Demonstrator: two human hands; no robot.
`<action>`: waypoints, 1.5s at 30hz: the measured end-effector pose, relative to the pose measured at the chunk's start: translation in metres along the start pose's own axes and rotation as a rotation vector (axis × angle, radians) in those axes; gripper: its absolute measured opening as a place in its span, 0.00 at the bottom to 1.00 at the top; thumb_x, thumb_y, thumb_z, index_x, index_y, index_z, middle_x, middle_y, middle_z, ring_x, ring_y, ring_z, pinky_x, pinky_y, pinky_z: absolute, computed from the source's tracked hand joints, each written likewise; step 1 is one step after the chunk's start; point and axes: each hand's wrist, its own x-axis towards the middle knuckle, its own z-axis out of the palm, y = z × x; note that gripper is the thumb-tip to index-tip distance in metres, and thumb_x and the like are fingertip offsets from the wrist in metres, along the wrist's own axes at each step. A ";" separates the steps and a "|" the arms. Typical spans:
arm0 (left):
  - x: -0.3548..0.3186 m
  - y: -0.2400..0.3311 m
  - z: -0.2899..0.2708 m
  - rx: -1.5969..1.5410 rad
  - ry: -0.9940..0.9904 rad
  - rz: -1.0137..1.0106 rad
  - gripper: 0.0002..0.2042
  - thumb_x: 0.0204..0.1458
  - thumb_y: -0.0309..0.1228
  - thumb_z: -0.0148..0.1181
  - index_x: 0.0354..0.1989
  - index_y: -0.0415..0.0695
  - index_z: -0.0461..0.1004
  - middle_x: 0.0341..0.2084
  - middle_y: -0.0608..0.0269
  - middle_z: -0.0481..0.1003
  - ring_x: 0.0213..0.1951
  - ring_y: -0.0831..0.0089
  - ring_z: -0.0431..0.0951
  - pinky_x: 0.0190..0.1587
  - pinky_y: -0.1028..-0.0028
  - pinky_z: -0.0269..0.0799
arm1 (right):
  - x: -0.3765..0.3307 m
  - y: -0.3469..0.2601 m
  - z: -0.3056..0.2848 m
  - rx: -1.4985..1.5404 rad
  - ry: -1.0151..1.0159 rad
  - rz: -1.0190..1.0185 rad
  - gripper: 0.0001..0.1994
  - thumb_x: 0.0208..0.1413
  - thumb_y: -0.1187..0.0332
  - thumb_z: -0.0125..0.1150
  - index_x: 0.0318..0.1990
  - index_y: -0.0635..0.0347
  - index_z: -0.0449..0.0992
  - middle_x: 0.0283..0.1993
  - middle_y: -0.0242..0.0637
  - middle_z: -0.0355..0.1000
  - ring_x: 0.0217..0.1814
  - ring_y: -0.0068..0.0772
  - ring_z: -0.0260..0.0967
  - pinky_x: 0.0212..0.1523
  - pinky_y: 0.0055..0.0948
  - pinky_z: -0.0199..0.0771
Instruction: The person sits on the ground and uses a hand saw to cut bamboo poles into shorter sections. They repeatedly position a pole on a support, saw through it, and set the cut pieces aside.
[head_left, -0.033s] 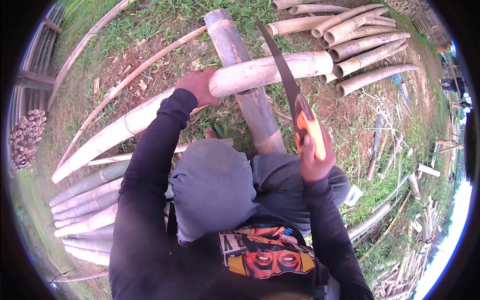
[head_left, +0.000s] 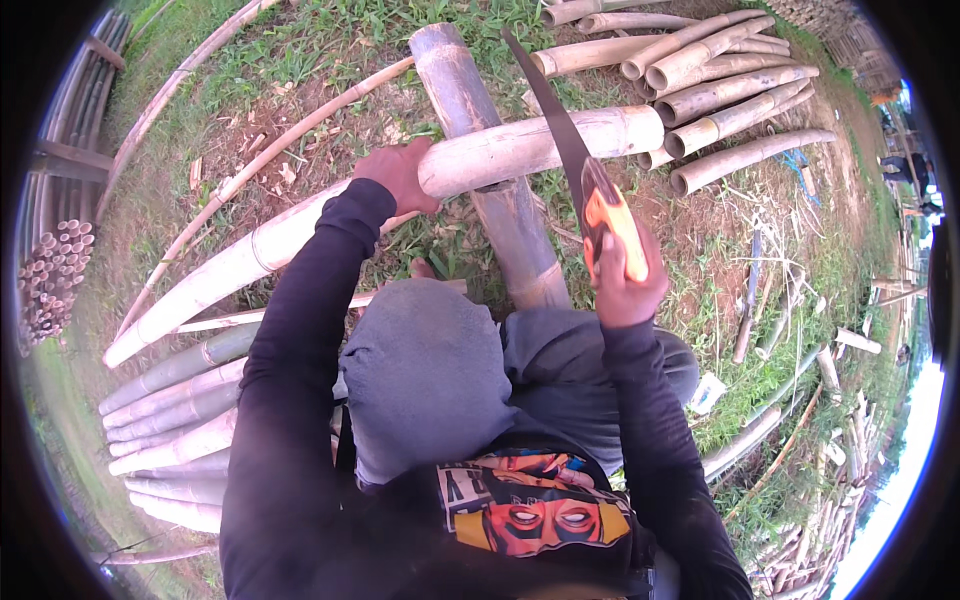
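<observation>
A long pale bamboo pole runs from the lower left up to the right, lying across a thicker dark bamboo log. My left hand is closed around the pole, left of where it crosses the log. In my right hand is the orange handle of a handsaw, with the fingers wrapped round it. The saw's dark blade slants up and left across the pole, a little short of its right end. Whether the teeth have cut into the bamboo cannot be made out.
Cut bamboo pieces lie piled at the far right. Several longer poles are stacked at my left, and a thin curved pole lies beyond the left arm. Bamboo scraps litter the right side. My bent knee is close below the pole.
My right hand and the handsaw have shifted slightly forward, away from my body. The left hand and the bamboo pole stay in nearly the same place.
</observation>
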 end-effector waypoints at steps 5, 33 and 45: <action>0.017 -0.008 -0.019 -0.133 -0.086 0.128 0.50 0.31 0.53 0.81 0.69 0.49 0.69 0.47 0.39 0.83 0.51 0.42 0.84 0.56 0.53 0.80 | 0.054 0.012 0.026 -0.050 0.037 -0.284 0.20 0.67 0.68 0.68 0.62 0.72 0.77 0.49 0.45 0.84 0.48 0.29 0.82 0.50 0.32 0.82; -0.005 0.019 -0.011 0.098 0.062 -0.025 0.47 0.36 0.54 0.80 0.67 0.51 0.68 0.48 0.46 0.83 0.50 0.47 0.85 0.54 0.50 0.81 | -0.015 0.010 -0.021 -0.053 -0.005 -0.126 0.21 0.68 0.70 0.65 0.63 0.73 0.76 0.51 0.45 0.83 0.49 0.28 0.81 0.50 0.28 0.81; 0.001 0.009 -0.008 0.036 0.063 0.016 0.47 0.34 0.54 0.80 0.66 0.51 0.69 0.46 0.45 0.84 0.48 0.45 0.86 0.52 0.49 0.81 | 0.085 0.005 0.041 -0.015 -0.039 -0.358 0.16 0.67 0.71 0.66 0.58 0.73 0.78 0.46 0.42 0.82 0.46 0.27 0.79 0.48 0.28 0.80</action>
